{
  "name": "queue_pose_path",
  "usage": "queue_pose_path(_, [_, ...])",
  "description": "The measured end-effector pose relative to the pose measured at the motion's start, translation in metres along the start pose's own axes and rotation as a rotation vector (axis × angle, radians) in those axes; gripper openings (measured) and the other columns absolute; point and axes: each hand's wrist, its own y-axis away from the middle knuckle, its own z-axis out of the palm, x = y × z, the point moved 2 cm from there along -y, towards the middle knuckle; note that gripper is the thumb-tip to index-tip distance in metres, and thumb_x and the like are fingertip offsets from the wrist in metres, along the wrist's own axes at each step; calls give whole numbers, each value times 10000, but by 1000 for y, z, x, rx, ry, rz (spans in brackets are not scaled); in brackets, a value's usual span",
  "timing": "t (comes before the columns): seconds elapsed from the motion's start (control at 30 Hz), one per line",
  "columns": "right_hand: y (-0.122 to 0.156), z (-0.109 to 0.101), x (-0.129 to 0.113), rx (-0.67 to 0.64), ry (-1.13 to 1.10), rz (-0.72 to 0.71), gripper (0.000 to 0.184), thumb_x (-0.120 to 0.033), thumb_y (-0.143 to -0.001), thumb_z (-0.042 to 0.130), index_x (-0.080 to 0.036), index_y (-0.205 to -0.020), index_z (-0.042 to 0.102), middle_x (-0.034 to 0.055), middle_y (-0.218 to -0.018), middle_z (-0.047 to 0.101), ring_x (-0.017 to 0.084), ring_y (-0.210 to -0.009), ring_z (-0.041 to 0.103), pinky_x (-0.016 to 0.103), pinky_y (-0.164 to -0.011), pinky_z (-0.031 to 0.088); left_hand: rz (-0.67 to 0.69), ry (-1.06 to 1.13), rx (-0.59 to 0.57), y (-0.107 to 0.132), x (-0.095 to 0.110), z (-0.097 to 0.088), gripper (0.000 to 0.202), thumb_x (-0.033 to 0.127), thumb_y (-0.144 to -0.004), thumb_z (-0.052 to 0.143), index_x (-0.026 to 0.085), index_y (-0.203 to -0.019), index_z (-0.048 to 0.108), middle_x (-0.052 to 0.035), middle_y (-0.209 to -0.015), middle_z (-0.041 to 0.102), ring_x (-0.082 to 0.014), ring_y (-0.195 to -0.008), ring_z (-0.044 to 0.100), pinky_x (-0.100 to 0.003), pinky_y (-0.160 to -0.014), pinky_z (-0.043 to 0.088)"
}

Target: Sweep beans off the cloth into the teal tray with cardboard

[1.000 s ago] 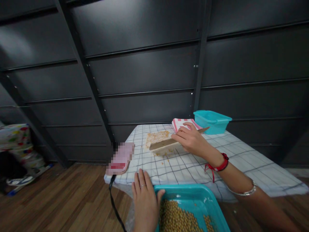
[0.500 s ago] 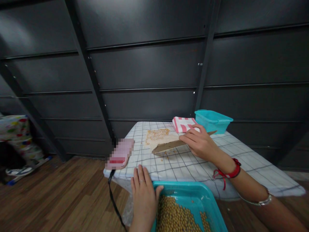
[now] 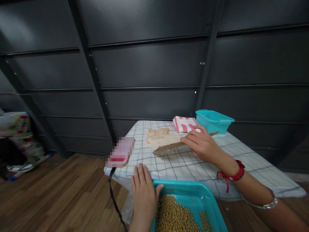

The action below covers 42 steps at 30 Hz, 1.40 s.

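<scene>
My right hand [image 3: 201, 141] is closed on a flat brown strip that looks like cardboard [image 3: 169, 147]. The strip slants across the checked tablecloth [image 3: 183, 166], its left end low over the cloth. Several loose yellowish beans [image 3: 166, 154] lie by its lower edge, partly hidden. Beyond it is a patch of pale powder and yellow grains [image 3: 158, 135]. My left hand [image 3: 144, 196] lies with fingers stretched out along the left side of a teal tray [image 3: 185, 185], the thumb at its rim. Round yellow-brown beans [image 3: 172, 214] fill part of the tray.
At the table's back right stand a folded pink-and-white striped cloth [image 3: 184, 124] and a turquoise basket [image 3: 214, 121]. A pink phone-like item [image 3: 122, 151], blurred, lies at the left edge with a black strap [image 3: 113, 196] hanging down. A dark panelled wall [image 3: 149, 64] rises behind.
The cardboard strip and my right hand have shifted very slightly to the right. My left hand stays beside the tray, and the view has tilted a little.
</scene>
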Motion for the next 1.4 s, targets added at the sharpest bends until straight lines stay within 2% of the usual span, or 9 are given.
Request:
queue_pose_path(0.23, [-9, 13, -9, 30, 48, -1, 328, -25, -766, 336, -190, -872, 599, 21, -662, 572, 166, -705, 451, 389, -849, 288, 6, -21, 17, -1, 1, -1, 627, 496, -805, 339, 9, -1188, 436, -246, -1247, 442, -364, -1204, 317, -527, -901, 354])
queue_pose_path(0.5, [-7, -4, -9, 4, 68, -31, 313, -27, -771, 333, -177, -858, 594, 21, -652, 576, 166, -687, 448, 390, -834, 292, 37, -36, 36, -3, 1, -6, 631, 486, -773, 427, -20, -1149, 465, -259, -1216, 463, -386, -1160, 361, -514, -872, 380])
queue_pose_path(0.77, [-16, 4, -16, 33, 122, -51, 313, -32, -795, 325, -173, -855, 599, 26, -653, 570, 164, -680, 442, 381, -837, 290, 11, -21, 8, -2, 0, -2, 638, 517, -775, 399, 13, -1161, 463, -246, -1241, 449, -371, -1188, 341, -516, -903, 356])
queue_pose_path(1.07, [-17, -2, -16, 36, 175, -65, 292, -29, -794, 342, -168, -833, 596, 8, -627, 561, 151, -668, 431, 365, -840, 297, 5, -15, 31, 0, 0, -1, 660, 528, -791, 353, 19, -1207, 416, -244, -1249, 441, -370, -1193, 334, -526, -901, 358])
queue_pose_path(1.23, [-23, 4, -20, 10, 185, -84, 260, -58, -816, 358, -160, -836, 596, 9, -628, 562, 152, -666, 436, 366, -826, 305, 24, -20, 22, -1, -1, -1, 655, 521, -781, 382, 3, -1179, 442, -252, -1253, 434, -381, -1187, 340, -523, -896, 364])
queue_pose_path(1.4, [-18, -4, -21, 8, 144, -92, 269, -41, -808, 353, -149, -851, 595, 9, -637, 565, 150, -674, 450, 364, -826, 315, 35, -56, 34, -2, -1, -4, 656, 512, -762, 430, -12, -1155, 463, -253, -1231, 456, -385, -1170, 356, -511, -889, 375])
